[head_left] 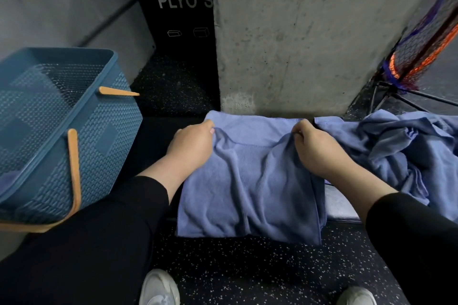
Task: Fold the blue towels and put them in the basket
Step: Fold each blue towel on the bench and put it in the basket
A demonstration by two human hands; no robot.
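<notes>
Your left hand and right hand each pinch blue towel, draped over bench edge. Unfolded towel pile right. Basket left, tilted.

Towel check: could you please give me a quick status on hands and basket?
Left hand and right hand pinching towel, mid-fold. Unfolded pile at right. Basket at left, path clear.

The scene is dim, lit softly and evenly with faint shadows and no glare. Wide-angle distortion bends the concrete pillar and blue basket outward near the edges. The netting at upper right is smeared with blur; the centre stays fairly sharp.
</notes>
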